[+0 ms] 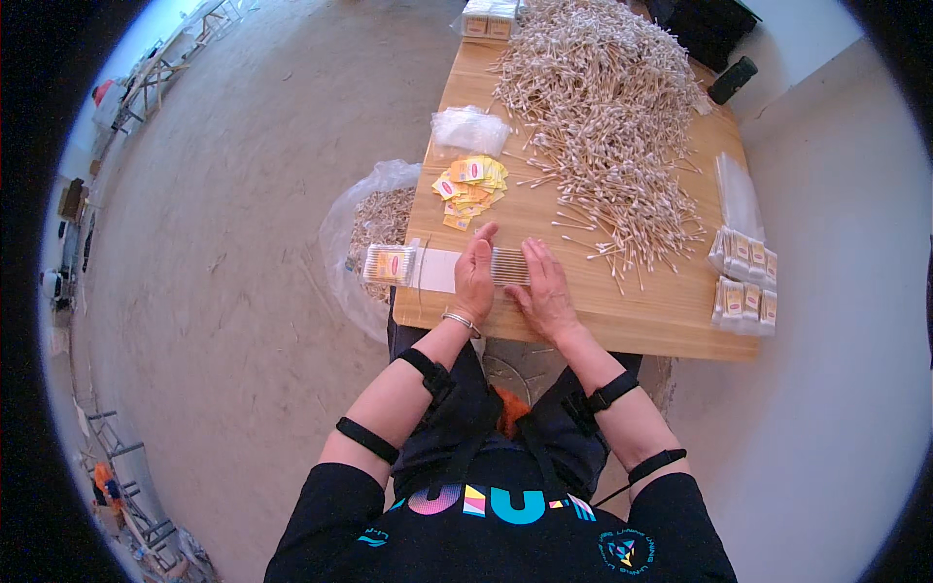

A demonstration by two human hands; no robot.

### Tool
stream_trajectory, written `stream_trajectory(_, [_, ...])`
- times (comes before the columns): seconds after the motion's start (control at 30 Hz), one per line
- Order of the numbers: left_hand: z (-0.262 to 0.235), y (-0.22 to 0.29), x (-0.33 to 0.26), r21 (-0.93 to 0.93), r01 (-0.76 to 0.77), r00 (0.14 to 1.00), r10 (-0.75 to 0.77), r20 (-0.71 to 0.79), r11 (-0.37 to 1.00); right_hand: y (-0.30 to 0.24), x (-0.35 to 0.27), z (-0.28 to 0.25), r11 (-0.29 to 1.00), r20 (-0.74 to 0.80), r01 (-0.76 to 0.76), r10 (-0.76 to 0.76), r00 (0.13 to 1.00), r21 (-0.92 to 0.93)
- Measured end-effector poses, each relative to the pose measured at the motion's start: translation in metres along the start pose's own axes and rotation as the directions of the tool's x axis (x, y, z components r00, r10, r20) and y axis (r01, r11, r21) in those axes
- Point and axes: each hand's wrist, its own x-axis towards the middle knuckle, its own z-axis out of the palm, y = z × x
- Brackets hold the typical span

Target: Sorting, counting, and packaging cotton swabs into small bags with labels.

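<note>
A flat row of cotton swabs [510, 266] lies between my two hands near the table's front edge. My left hand [474, 278] stands on edge at the row's left end, fingers together. From the right, my right hand [546, 291] presses against the other end, its thumb along the near side. Between them the hands hold the row; my palms hide its ends. Left of my left hand runs a white flat strip [439, 271]. A clear packet of swabs with a yellow label card [391, 264] sits at the strip's outer end, by the table's left edge.
A big heap of loose swabs [603, 97] covers the far table. Yellow label cards [471, 189] and clear bags [469, 131] lie at left. Filled packets [743, 282] stand at right. A plastic sack of swabs [374, 223] is beside the table; a wall [836, 243] rises at right.
</note>
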Motion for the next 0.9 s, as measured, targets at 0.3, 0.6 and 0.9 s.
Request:
stream_trajectory(0.3, [-0.003, 0.005, -0.001, 0.044, 0.039, 0.997, -0.042, 0.070, 0.998, -0.015, -0.009, 0.008, 0.939, 0.149, -0.016, 0.072, 0.986, -0.345])
stream_trajectory(0.6, [0.000, 0.005, 0.000, -0.062, 0.040, 0.999, -0.038, 0.023, 0.997, -0.028, -0.004, -0.004, 0.946, 0.256, -0.054, 0.141, 0.956, -0.321])
stream_trajectory(0.9, [-0.006, 0.006, 0.002, -0.076, 0.122, 0.988, -0.114, 0.103, 0.990, -0.028, -0.004, -0.001, 0.920, 0.223, 0.047, 0.044, 0.974, -0.388])
